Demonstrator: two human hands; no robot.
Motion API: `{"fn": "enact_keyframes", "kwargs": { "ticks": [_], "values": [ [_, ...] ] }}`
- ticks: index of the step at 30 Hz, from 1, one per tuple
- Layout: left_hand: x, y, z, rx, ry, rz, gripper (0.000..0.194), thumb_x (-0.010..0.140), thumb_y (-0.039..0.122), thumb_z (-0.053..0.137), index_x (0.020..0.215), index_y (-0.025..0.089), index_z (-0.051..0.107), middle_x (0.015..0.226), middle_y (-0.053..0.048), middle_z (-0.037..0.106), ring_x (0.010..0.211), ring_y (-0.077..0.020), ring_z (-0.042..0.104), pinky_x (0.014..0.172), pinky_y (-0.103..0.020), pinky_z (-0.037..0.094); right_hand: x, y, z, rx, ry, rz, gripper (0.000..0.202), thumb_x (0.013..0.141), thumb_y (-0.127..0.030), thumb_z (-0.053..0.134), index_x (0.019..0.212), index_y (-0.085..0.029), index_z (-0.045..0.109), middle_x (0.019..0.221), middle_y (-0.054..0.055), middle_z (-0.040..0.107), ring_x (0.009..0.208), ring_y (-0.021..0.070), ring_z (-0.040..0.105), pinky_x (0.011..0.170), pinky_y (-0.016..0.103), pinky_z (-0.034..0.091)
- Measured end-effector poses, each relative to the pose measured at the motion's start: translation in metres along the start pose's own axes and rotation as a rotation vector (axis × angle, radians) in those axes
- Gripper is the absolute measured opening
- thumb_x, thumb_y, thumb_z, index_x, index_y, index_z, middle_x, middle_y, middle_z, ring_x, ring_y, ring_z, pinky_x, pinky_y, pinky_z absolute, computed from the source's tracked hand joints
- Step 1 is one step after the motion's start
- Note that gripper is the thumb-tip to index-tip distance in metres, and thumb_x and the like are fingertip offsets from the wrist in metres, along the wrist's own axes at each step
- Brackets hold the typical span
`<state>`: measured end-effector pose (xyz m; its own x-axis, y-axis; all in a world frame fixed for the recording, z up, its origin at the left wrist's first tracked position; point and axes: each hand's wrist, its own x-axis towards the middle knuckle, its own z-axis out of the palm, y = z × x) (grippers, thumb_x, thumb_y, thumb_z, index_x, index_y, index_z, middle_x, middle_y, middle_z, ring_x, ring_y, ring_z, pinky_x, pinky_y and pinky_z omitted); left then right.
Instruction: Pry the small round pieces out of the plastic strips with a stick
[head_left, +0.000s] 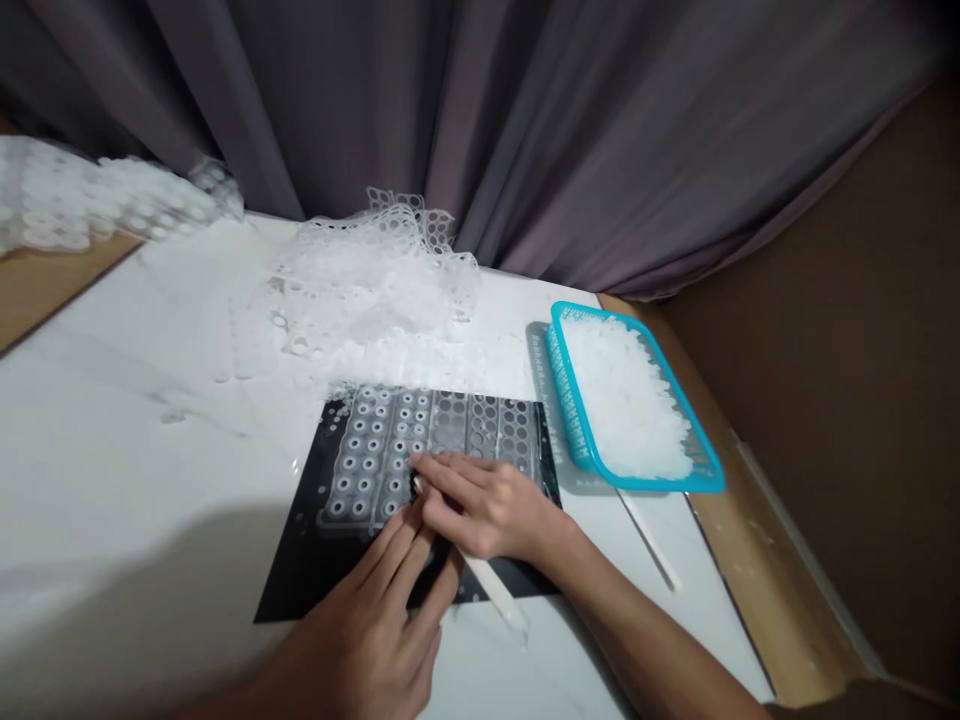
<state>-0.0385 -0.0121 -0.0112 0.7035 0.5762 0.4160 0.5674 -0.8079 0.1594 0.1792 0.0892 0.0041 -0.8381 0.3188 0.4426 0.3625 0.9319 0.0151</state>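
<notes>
A translucent moulded plastic sheet (364, 465) with rows of round ring-shaped pieces lies on a black mat (300, 570). Over its lower middle edge my left hand (382, 600) has its fingers drawn together, the fingertips against the sheet. My right hand (491, 505) is closed round a slim white-handled tool (495, 592); the handle sticks out below the palm toward me. The tool's working tip is mostly hidden between the two hands, at the sheet. Columns on the left show rings with dark centres, while several on the right look like plain round holes.
Behind the mat, a heap of perforated sheet scraps (367, 270) spreads over the white tabletop (97, 400). A blue basket (574, 420) full of small white pieces (630, 400) stands at the right, beside a white stick (651, 540). More white sheets (105, 200) lie far left, before a grey curtain (360, 100).
</notes>
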Motion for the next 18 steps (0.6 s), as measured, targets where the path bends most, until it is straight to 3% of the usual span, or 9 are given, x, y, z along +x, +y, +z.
{"fn": "enact_keyframes", "kwargs": {
  "ticks": [6,10,13,16,18],
  "values": [
    [-0.003,0.007,0.014,0.014,0.095,-0.047,0.063,0.096,0.018,0.053,0.157,0.002,0.052,0.154,-0.027,0.063,0.158,-0.0450,0.044,0.126,-0.059,0.043,-0.006,0.006,0.009,0.161,0.078,0.102,0.014,0.106,-0.009,0.064,0.099,-0.017,0.073,0.133,0.017,0.080,0.102,0.0272,0.085,0.083,0.037,0.073],
    [0.001,0.005,0.011,0.012,0.068,-0.038,0.066,0.096,0.019,0.053,0.160,0.004,0.051,0.165,-0.028,0.051,0.161,-0.0465,0.038,0.126,-0.059,0.043,-0.002,0.004,0.012,0.481,0.198,0.424,0.012,0.106,-0.014,0.068,0.100,-0.019,0.077,0.123,0.010,0.085,0.101,0.0218,0.085,0.078,0.029,0.071],
    [0.004,0.003,0.004,0.027,0.046,-0.024,0.068,0.093,0.015,0.055,0.161,0.005,0.050,0.169,-0.027,0.046,0.163,-0.0449,0.035,0.125,-0.056,0.044,0.010,0.001,0.008,0.635,0.302,0.692,0.017,0.105,-0.019,0.069,0.092,-0.020,0.079,0.108,0.008,0.087,0.100,0.0218,0.086,0.083,0.031,0.070],
    [0.006,0.001,0.000,0.049,0.015,-0.012,0.070,0.088,0.011,0.058,0.158,0.006,0.054,0.171,-0.026,0.045,0.164,-0.0432,0.034,0.127,-0.053,0.041,0.012,0.006,-0.010,0.585,0.399,0.821,0.014,0.103,-0.021,0.071,0.092,-0.021,0.079,0.108,0.007,0.087,0.097,0.0219,0.086,0.080,0.031,0.070],
    [0.006,0.001,0.000,0.059,0.015,-0.015,0.071,0.087,0.011,0.059,0.157,0.007,0.054,0.171,-0.026,0.045,0.164,-0.0432,0.034,0.128,-0.053,0.038,0.001,0.017,-0.030,0.367,0.453,0.811,0.011,0.102,-0.020,0.072,0.094,-0.022,0.079,0.114,0.007,0.087,0.097,0.0213,0.086,0.082,0.031,0.070]
  ]
}}
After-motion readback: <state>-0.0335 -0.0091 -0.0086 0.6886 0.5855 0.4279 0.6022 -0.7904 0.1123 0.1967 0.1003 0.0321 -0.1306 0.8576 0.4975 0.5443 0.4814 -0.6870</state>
